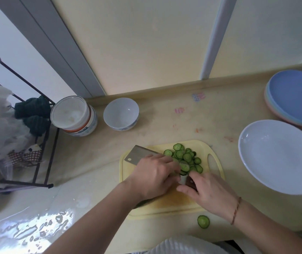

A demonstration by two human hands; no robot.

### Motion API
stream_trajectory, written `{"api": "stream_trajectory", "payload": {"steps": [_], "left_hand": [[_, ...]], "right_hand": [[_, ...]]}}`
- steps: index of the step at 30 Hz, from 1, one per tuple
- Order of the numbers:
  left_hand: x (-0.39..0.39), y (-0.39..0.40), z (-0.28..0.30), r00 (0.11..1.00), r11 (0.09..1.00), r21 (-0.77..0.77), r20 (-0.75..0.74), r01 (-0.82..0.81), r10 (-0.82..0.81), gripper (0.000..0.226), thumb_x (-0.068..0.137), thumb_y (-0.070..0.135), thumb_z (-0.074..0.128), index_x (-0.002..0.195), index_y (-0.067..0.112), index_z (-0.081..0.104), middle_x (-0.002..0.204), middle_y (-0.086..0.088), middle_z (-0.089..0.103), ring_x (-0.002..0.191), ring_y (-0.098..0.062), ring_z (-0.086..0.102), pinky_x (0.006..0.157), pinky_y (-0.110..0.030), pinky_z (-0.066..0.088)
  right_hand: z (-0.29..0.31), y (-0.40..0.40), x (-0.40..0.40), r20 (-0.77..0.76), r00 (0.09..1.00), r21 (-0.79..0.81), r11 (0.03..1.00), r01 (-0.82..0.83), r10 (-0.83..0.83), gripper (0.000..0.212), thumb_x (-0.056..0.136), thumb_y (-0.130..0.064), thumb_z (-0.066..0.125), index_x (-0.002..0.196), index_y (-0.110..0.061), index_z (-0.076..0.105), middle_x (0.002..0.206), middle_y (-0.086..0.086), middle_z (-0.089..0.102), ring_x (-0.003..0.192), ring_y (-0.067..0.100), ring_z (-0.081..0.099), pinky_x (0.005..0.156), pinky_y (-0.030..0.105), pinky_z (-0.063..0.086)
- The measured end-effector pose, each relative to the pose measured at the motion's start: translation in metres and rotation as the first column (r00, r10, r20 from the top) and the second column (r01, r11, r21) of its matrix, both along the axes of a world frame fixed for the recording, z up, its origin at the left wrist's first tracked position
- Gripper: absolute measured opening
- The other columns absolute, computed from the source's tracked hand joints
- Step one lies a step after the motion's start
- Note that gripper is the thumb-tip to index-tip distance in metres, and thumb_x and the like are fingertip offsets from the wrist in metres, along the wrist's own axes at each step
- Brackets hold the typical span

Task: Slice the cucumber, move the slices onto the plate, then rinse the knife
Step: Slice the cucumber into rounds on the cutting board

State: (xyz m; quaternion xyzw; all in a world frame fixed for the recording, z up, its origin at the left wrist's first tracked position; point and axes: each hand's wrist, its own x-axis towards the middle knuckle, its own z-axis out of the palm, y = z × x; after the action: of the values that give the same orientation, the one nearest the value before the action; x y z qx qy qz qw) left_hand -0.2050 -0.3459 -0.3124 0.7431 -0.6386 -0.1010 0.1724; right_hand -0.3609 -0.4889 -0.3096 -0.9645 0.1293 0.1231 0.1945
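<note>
Cucumber slices (pixel 185 159) lie heaped on the far right of the yellow cutting board (pixel 218 167), just beyond both hands. The left hand (pixel 154 177) curls over the cleaver (pixel 137 155), apparently pressing slices against it, while the right hand (pixel 208 192) grips its handle. The white plate (pixel 278 156) sits well right, nearer the right hand.

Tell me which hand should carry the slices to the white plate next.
Probably the right hand. It grips the cleaver by the handle, and the white plate lies on its side of the cutting board. The left hand rests over the blade beside the cucumber slices and could sweep them on.
</note>
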Motion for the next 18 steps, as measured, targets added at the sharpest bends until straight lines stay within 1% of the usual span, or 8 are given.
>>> {"api": "stream_trajectory", "payload": {"steps": [2, 4, 6, 8, 9, 11, 14, 18], "left_hand": [[-0.001, -0.005, 0.002, 0.996, 0.995, 0.063, -0.037, -0.079, 0.081, 0.026, 0.091, 0.047, 0.056, 0.103, 0.026, 0.064, 0.093, 0.008, 0.065, 0.089, -0.021, 0.062, 0.074, -0.033, 0.049], [-0.005, -0.010, 0.003, 0.987, 0.984, 0.104, -0.045, -0.148, 0.153, 0.025, 0.093, 0.048, 0.058, 0.106, 0.027, 0.063, 0.096, 0.008, 0.065, 0.093, -0.020, 0.061, 0.077, -0.032, 0.047], [-0.006, -0.016, 0.004, 0.975, 0.968, 0.144, -0.052, -0.207, 0.216, 0.027, 0.093, 0.048, 0.060, 0.108, 0.026, 0.062, 0.099, 0.007, 0.064, 0.094, -0.019, 0.060, 0.076, -0.031, 0.044], [-0.005, -0.022, 0.005, 0.963, 0.951, 0.178, -0.051, -0.253, 0.266, 0.027, 0.093, 0.049, 0.061, 0.106, 0.025, 0.060, 0.100, 0.007, 0.064, 0.093, -0.019, 0.059, 0.071, -0.030, 0.039], [-0.004, -0.025, 0.004, 0.958, 0.943, 0.191, -0.044, -0.272, 0.285, 0.028, 0.093, 0.050, 0.061, 0.105, 0.025, 0.059, 0.100, 0.006, 0.064, 0.091, -0.020, 0.060, 0.070, -0.030, 0.037], [-0.001, -0.030, 0.003, 0.952, 0.931, 0.211, -0.002, -0.298, 0.305, 0.030, 0.094, 0.052, 0.061, 0.104, 0.024, 0.058, 0.099, 0.006, 0.065, 0.089, -0.021, 0.060, 0.070, -0.030, 0.038], [0.003, -0.038, -0.001, 0.943, 0.916, 0.229, 0.046, -0.331, 0.329, 0.030, 0.094, 0.051, 0.061, 0.104, 0.023, 0.057, 0.101, 0.004, 0.065, 0.093, -0.022, 0.060, 0.072, -0.031, 0.039], [0.008, -0.041, -0.005, 0.935, 0.904, 0.238, 0.108, -0.355, 0.338, 0.023, 0.097, 0.042, 0.059, 0.108, 0.021, 0.058, 0.107, 0.003, 0.064, 0.100, -0.024, 0.059, 0.073, -0.032, 0.038]], "right_hand": [[0.000, 0.000, 0.000, -0.006, 1.000, -0.009, 1.000, -0.011, 0.011, 0.067, 0.076, -0.080, 0.008, 0.087, -0.023, 0.042, 0.065, -0.008, 0.047, 0.062, 0.016, 0.055, 0.052, 0.027, 0.040], [0.001, 0.000, -0.001, -0.011, 1.000, -0.019, 1.000, -0.016, 0.016, 0.066, 0.077, -0.080, 0.008, 0.088, -0.024, 0.041, 0.066, -0.008, 0.046, 0.061, 0.016, 0.053, 0.052, 0.027, 0.041], [0.003, 0.000, -0.002, -0.016, 1.000, -0.024, 0.999, -0.024, 0.023, 0.066, 0.075, -0.081, 0.006, 0.086, -0.025, 0.039, 0.064, -0.009, 0.044, 0.060, 0.015, 0.051, 0.051, 0.027, 0.039], [0.004, 0.002, -0.003, -0.021, 0.999, -0.035, 0.999, -0.036, 0.036, 0.066, 0.075, -0.080, 0.004, 0.085, -0.025, 0.038, 0.063, -0.008, 0.042, 0.059, 0.016, 0.048, 0.050, 0.028, 0.036], [0.004, 0.003, -0.003, -0.022, 0.999, -0.041, 0.998, -0.041, 0.040, 0.066, 0.075, -0.080, 0.004, 0.085, -0.025, 0.038, 0.062, -0.008, 0.041, 0.059, 0.016, 0.048, 0.050, 0.028, 0.035], [0.005, 0.004, -0.003, -0.028, 0.999, -0.047, 0.998, -0.044, 0.042, 0.066, 0.076, -0.080, 0.004, 0.087, -0.025, 0.038, 0.064, -0.008, 0.042, 0.060, 0.016, 0.049, 0.050, 0.027, 0.036], [0.007, 0.008, -0.004, -0.042, 0.998, -0.039, 0.998, -0.044, 0.043, 0.065, 0.077, -0.079, 0.006, 0.089, -0.025, 0.039, 0.067, -0.008, 0.045, 0.061, 0.016, 0.050, 0.052, 0.027, 0.039], [0.008, 0.013, -0.005, -0.053, 0.996, -0.040, 0.997, -0.067, 0.065, 0.065, 0.077, -0.079, 0.005, 0.088, -0.024, 0.038, 0.062, -0.009, 0.037, 0.060, 0.016, 0.046, 0.044, 0.023, 0.027]]}}
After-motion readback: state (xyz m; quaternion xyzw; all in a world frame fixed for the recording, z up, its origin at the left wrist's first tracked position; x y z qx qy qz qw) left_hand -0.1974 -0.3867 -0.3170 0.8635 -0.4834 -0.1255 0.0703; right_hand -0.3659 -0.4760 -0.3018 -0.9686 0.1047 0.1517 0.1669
